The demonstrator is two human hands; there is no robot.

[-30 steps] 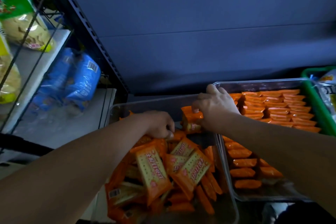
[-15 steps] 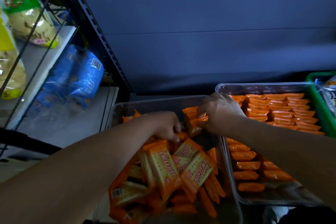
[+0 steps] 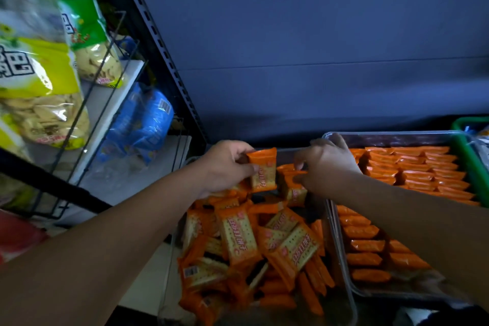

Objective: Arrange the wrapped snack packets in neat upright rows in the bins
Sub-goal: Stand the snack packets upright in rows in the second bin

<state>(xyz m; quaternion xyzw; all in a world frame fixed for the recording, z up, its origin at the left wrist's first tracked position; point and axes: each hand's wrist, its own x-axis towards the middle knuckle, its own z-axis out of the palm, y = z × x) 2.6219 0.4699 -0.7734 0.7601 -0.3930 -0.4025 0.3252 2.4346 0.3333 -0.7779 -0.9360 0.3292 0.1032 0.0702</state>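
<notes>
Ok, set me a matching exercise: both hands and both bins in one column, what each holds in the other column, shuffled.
1 left hand
2 right hand
3 left bin
4 right bin

A neat rows of packets
B grips one raised packet
C jumbled pile of packets
D pinches the standing packets at the left bin's back

Pairs: 1-B, 2-D, 3-C, 4-A
</notes>
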